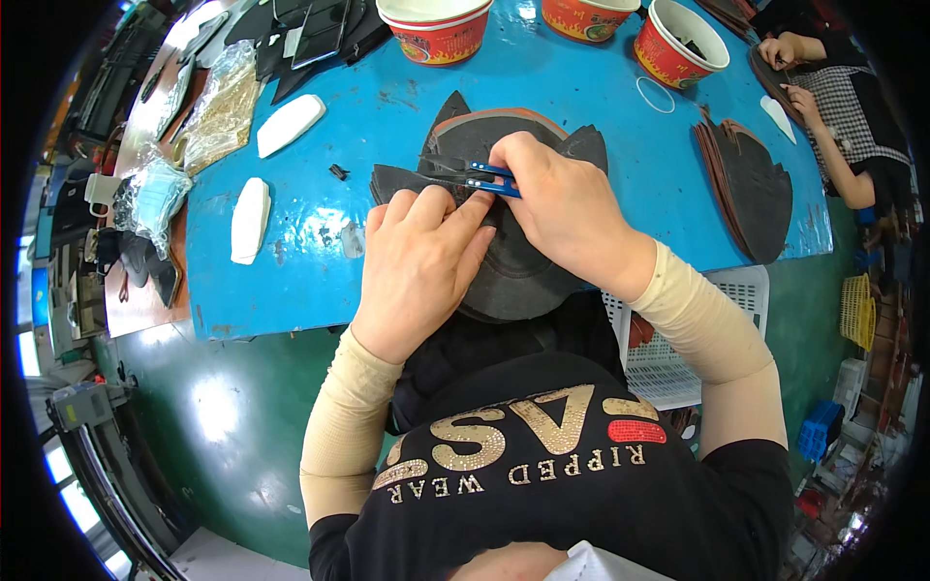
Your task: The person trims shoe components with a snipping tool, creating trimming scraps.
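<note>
My right hand [572, 198] grips a pair of blue-handled thread snips [497, 181], their blades pointing left over a stack of dark leather-like cut pieces [518, 261]. My left hand [423, 252] is curled over the left side of that stack, holding a dark flap [395, 181] under its fingers. Its index fingertip lies beside the snips. The stack has pointed flaps at its far side and a brown-orange edge [504, 118]. It rests at the near edge of the blue-covered table [300, 208]; the snips' tips are hard to make out against the dark material.
Red paper tubs [441, 39] line the far side. Another stack of dark pieces [746, 189] lies right, near a co-worker's hands [787, 73]. White pads [250, 221] and clear plastic bags [218, 107] lie left. A white basket [668, 363] stands below the table edge.
</note>
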Tool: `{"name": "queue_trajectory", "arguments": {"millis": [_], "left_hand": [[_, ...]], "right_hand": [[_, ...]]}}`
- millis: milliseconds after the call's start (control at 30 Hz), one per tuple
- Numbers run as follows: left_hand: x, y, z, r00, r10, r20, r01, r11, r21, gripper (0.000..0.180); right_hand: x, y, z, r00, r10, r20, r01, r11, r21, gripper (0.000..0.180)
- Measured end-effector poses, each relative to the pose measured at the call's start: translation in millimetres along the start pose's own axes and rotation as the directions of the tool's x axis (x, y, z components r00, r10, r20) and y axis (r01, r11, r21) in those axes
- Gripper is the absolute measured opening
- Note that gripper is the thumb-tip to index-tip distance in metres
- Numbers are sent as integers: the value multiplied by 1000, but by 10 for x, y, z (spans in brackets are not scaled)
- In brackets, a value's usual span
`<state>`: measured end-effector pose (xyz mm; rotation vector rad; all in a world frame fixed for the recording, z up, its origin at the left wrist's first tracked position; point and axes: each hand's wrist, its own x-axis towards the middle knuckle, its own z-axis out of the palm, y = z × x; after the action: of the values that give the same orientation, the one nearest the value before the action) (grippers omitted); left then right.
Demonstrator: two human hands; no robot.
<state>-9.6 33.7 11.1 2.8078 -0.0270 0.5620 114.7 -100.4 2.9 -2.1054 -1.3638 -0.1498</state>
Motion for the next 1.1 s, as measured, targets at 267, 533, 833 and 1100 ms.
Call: {"name": "queue_trajectory", "arguments": {"millis": [267,533,833,1100], "left_hand": [[2,5,15,1000,-16,-15,15,999,-28,28],[-13,-4,7,999,7,-35,-9,998,-57,33],[-83,-4,51,995,-1,-102,-2,1000,-27,32],[-81,38,31,994,-32,-100,31,999,-12,30]], "right_hand": [[73,18,-33,994,92,59,-96,994,60,17],[-394,708,-584,883,343,-321,-362,932,-2,25],[-817,911,-724,927,207,-312,-352,767,-537,30],[-825,1017,-647,890,389,-236,-455,771,-445,46]]}}
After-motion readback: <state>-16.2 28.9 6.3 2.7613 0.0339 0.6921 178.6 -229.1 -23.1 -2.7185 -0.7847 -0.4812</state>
